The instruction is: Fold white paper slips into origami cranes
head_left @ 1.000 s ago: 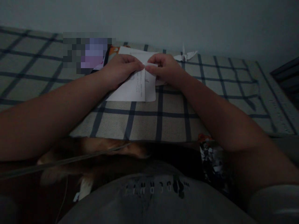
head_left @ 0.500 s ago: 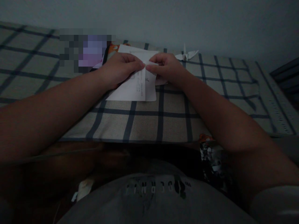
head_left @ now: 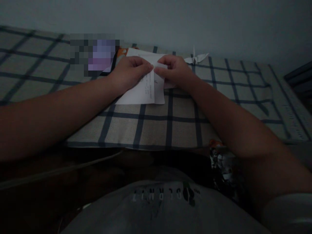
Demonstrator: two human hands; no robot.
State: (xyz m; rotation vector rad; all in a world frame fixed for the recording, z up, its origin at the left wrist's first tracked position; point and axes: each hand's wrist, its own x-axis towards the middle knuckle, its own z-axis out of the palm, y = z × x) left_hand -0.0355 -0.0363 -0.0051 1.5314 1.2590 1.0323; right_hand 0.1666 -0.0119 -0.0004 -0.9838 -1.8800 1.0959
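White paper lies under both hands on a checked cloth [head_left: 156,130] of pale weave crossed by dark blue bands. The left hand [head_left: 130,70] and the right hand [head_left: 177,70] meet over it, nearly tip to tip, each narrowed to a pinch. Between them is a small white paper [head_left: 161,65], its pale edge showing inside the curl of the right fingers; the left thumb and forefinger close on it at the other side (how much they hold is hidden by the fingers themselves).

Below the hands spread white sheets [head_left: 136,97], with lines of print running sideways near a straight edge or crease; I cannot tell which. A pale scrap [head_left: 170,84] pokes out just under the right hand. Beyond that hand, close to the grey wall [head_left: 156,22], a folded paper crane [head_left: 195,60] stands upright on the cloth with its wings spread.

Past the left wrist sits a purple item [head_left: 103,53], blurred into blocks, and next to it something orange [head_left: 122,52] shows beside the top of the sheets. Nearer the body, a grey shirt [head_left: 146,214] carries a row of lettering. A thin cord [head_left: 73,169] crosses the darkness at lower left, and a black-and-white patterned thing [head_left: 225,165] is below the right forearm.
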